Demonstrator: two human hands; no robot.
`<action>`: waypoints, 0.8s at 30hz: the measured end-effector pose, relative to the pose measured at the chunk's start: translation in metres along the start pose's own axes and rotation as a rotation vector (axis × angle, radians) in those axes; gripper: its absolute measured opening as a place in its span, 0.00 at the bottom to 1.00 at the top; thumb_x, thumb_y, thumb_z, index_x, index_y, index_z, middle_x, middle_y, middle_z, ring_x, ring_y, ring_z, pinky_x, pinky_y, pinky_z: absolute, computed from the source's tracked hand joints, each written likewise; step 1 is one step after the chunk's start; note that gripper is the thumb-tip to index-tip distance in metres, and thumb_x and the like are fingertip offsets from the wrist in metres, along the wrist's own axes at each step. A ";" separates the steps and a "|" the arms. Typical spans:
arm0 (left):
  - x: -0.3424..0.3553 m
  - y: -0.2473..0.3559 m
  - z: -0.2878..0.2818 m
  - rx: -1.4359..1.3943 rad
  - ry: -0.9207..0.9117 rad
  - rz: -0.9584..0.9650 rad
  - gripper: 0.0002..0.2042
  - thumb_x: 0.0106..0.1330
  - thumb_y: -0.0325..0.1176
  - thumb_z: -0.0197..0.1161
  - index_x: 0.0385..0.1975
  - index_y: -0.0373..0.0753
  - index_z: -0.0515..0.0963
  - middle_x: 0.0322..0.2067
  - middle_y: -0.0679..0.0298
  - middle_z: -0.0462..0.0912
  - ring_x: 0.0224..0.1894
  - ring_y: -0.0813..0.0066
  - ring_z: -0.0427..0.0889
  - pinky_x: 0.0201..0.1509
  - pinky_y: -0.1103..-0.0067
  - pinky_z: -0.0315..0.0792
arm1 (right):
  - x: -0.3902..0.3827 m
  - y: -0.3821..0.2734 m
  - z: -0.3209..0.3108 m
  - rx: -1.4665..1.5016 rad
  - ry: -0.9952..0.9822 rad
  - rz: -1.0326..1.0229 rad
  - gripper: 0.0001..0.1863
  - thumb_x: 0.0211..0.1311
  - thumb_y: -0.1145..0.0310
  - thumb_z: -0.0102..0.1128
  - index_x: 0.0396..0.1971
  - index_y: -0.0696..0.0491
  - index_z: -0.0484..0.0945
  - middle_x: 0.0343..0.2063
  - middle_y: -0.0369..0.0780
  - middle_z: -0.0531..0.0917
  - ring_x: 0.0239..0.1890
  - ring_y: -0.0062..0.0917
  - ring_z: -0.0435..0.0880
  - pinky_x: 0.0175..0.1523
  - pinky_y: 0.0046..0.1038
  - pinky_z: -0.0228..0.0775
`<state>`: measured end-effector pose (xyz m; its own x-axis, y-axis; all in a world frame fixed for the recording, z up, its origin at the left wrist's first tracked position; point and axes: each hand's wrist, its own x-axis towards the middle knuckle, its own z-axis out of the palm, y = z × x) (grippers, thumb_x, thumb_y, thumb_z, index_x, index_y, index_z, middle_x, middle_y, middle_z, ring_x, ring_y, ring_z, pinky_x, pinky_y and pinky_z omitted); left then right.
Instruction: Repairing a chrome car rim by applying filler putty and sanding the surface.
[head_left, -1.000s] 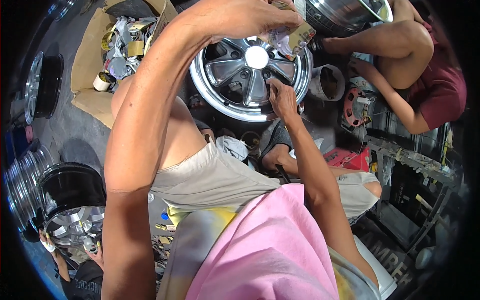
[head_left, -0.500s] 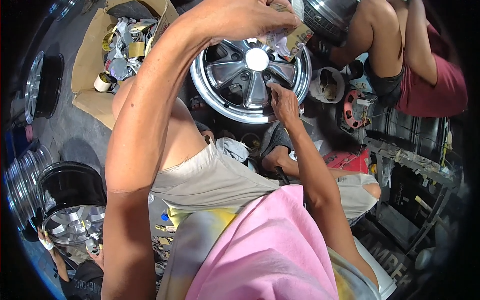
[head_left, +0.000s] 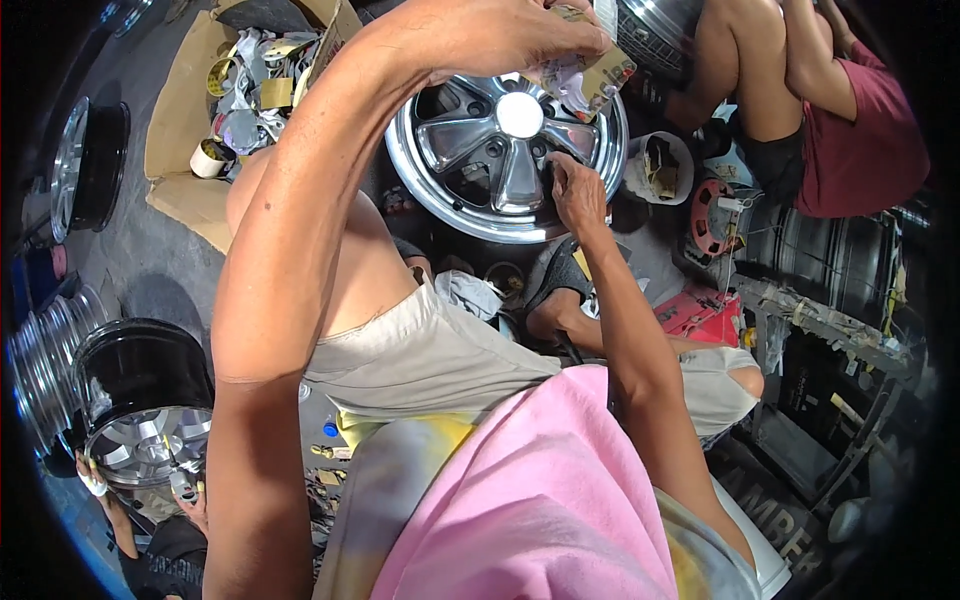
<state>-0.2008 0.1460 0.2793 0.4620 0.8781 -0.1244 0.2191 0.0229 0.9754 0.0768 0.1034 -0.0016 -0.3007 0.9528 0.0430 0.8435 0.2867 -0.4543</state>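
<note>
A polished five-spoke wheel rim (head_left: 518, 175) with a plain white disc (head_left: 520, 115) at its hub lies in front of me. Over its upper right part, my left hand (head_left: 520, 40) pinches a tan printed piece of card or tape (head_left: 606, 78) with crumpled whitish film attached. My right hand (head_left: 580, 200) is at the lower right of the rim, its fingers bent and pressed together near a spoke. Whether anything small is between those fingers is hidden.
A cardboard box (head_left: 170, 150) of scraps and tape rolls stands at the left. A white bucket (head_left: 680, 165) and red reel (head_left: 712, 215) sit on the right, near a seated person in maroon (head_left: 870, 130). Another person's hands (head_left: 190, 505) work at a black-barrelled wheel (head_left: 140, 370), lower left.
My right hand has drawn back slightly to the right from the spoke, and its fingers are more bent. My left hand still holds the tan piece, slightly farther right in view.
</note>
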 end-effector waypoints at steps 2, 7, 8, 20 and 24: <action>0.001 -0.004 -0.001 0.003 -0.003 0.004 0.20 0.77 0.37 0.62 0.20 0.37 0.79 0.16 0.77 0.71 0.19 0.89 0.62 0.23 0.83 0.56 | -0.002 0.000 0.005 0.033 0.039 -0.031 0.16 0.63 0.78 0.60 0.50 0.53 0.84 0.27 0.51 0.84 0.31 0.49 0.86 0.39 0.43 0.76; 0.001 -0.005 -0.001 -0.037 -0.013 0.002 0.18 0.77 0.37 0.63 0.22 0.36 0.81 0.17 0.76 0.72 0.19 0.90 0.63 0.23 0.83 0.56 | -0.001 -0.004 0.001 0.041 0.019 0.017 0.13 0.67 0.74 0.59 0.49 0.51 0.84 0.32 0.52 0.86 0.37 0.50 0.87 0.42 0.46 0.77; 0.000 -0.003 0.000 -0.006 0.000 -0.019 0.18 0.77 0.37 0.63 0.23 0.36 0.82 0.17 0.76 0.73 0.19 0.90 0.63 0.23 0.83 0.56 | 0.001 -0.005 -0.001 -0.010 0.015 0.042 0.12 0.68 0.72 0.59 0.49 0.51 0.84 0.35 0.51 0.88 0.38 0.50 0.88 0.44 0.48 0.78; 0.002 0.002 0.000 0.026 0.002 -0.026 0.15 0.76 0.35 0.62 0.28 0.34 0.85 0.18 0.75 0.75 0.20 0.90 0.65 0.23 0.84 0.57 | -0.013 -0.004 0.004 0.017 -0.037 0.019 0.12 0.68 0.72 0.59 0.49 0.50 0.84 0.32 0.53 0.86 0.37 0.51 0.87 0.43 0.49 0.77; 0.001 0.006 0.001 0.051 0.014 -0.063 0.15 0.77 0.35 0.62 0.28 0.34 0.86 0.17 0.75 0.75 0.20 0.89 0.66 0.23 0.84 0.58 | -0.005 -0.002 0.006 0.046 0.068 -0.031 0.14 0.65 0.77 0.59 0.48 0.52 0.84 0.30 0.53 0.85 0.33 0.50 0.87 0.40 0.43 0.76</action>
<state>-0.1979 0.1468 0.2849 0.4341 0.8822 -0.1824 0.2909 0.0544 0.9552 0.0741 0.0980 -0.0061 -0.2942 0.9485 0.1176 0.8121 0.3130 -0.4924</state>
